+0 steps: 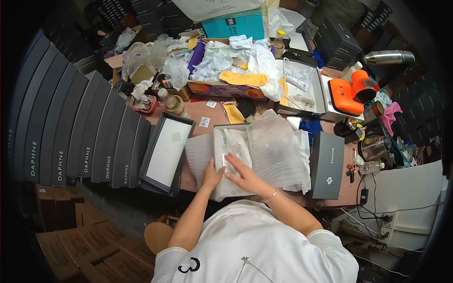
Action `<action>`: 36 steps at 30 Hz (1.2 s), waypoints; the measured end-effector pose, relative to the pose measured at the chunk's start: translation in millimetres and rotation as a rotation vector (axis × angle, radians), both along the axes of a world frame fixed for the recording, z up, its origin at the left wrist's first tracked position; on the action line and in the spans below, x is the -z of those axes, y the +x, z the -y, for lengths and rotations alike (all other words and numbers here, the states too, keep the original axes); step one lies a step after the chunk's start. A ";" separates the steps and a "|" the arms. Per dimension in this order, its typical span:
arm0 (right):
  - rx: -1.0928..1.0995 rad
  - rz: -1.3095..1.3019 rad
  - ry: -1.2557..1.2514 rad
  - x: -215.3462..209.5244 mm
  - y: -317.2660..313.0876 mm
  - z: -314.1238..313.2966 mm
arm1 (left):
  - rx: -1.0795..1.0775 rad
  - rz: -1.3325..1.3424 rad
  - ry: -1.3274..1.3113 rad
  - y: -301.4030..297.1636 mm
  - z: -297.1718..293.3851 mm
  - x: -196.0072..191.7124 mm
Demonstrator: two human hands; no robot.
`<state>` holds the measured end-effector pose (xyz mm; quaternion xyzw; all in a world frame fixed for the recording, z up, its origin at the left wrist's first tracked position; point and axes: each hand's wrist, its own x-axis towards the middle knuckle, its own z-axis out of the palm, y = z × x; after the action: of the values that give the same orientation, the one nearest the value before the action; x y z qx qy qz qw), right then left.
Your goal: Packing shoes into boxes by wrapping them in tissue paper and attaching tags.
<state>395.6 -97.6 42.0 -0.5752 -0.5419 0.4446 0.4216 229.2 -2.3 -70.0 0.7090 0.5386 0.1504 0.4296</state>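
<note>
Hands, left hand (212, 176) and right hand (243, 175) flat, spread on foam wrap (236, 146), box lids crowding both edges.

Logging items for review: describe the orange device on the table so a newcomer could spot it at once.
Start at the cluttered brown table and look to its far right side. There, past the open grey box lined in white, sits the orange device on a white surface. It is the only bright orange, rounded object there; the flat boxes around it are dark.
</note>
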 end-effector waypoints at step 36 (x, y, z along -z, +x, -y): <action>0.078 0.136 0.084 -9.6 -9.2 -71.5 | -0.391 1.263 -1.197 -10.7 20.6 -70.9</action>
<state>386.4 -26.0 51.5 -0.6066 -0.5645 0.3646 0.4248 218.5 -22.8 0.9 0.0462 0.3010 0.2770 0.9113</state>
